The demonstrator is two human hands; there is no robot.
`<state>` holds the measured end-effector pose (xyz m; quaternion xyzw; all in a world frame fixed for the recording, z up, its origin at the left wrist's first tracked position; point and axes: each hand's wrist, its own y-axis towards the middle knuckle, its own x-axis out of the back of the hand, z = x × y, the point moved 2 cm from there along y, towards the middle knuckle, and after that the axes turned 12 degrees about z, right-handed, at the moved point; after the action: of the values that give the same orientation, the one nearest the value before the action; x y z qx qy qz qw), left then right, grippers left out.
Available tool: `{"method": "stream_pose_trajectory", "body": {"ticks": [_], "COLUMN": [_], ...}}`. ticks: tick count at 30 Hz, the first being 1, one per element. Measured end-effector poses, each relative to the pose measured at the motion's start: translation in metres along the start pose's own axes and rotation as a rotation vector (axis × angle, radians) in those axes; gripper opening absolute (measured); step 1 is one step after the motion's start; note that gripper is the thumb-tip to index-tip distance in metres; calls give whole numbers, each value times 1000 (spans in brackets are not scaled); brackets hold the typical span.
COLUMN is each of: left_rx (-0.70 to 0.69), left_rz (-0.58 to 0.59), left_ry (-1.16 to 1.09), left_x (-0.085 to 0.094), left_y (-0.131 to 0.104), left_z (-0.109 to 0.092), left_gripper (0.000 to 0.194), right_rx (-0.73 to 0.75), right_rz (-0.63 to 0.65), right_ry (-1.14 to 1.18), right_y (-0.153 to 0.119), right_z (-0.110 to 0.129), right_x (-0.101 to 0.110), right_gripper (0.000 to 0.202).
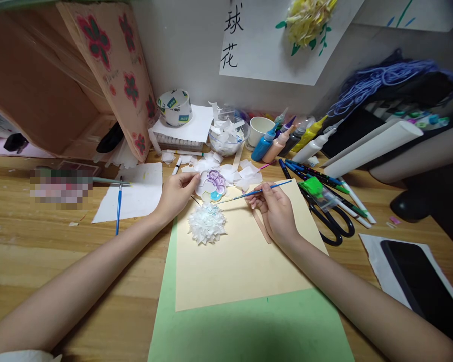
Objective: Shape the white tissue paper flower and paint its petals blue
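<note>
Fingers of the right hand [277,213] closed around a blue paintbrush [247,194] in a pencil grip, no wide gap between thumb and forefinger. Left hand [177,193]: thumb and fingertips drawn together at the near side of a white palette [203,190]; grip looks light.

Landmark: the white paper flower [207,223], faint blue on its upper ruffles, lying on the far left part of a cream sheet [249,261]. Palette just beyond the flower, holding purple paint [215,180] and blue paint [215,196]; cannot tell whether it is lifted or resting. Right hand to the flower's right, left hand beyond and left of it. Brush tip beyond the flower and slightly right, close to the blue; contact unclear. Scissors [335,226] well to the flower's right; paint bottles [266,143] well beyond.

Risks, as judged: an overloaded brush could drip on flower or cream sheet, both near the tip. Uneven left-hand pressure could tip the palette, running blue towards the flower. Too much wet paint would likely make the thin ruffles sag or stick together.
</note>
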<state>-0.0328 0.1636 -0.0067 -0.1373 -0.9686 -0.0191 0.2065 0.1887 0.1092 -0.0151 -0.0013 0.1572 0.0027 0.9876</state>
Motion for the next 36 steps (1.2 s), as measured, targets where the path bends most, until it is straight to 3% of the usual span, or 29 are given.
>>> {"method": "stream_pose_trajectory", "body": {"ticks": [7,13,22,36], "left_rx": [3,-9,-8,-10], "left_rz": [-7,-5,-3,-3], "left_ry": [-14,4,29,0], "left_x": [0,0,1,0], "left_y": [1,0,-1,0], "left_z": [1,2,2,2], "left_gripper": [39,38,39,39], "right_rx": [-12,73,37,53], "right_rz": [22,-93,-35,-28], "right_ry": [-37,-26,-181,-110], "right_y": [0,2,-2,-2], "right_z": [-1,1,3,-1], "right_x": [0,5,-4,0], "right_gripper": [29,27,27,25]}}
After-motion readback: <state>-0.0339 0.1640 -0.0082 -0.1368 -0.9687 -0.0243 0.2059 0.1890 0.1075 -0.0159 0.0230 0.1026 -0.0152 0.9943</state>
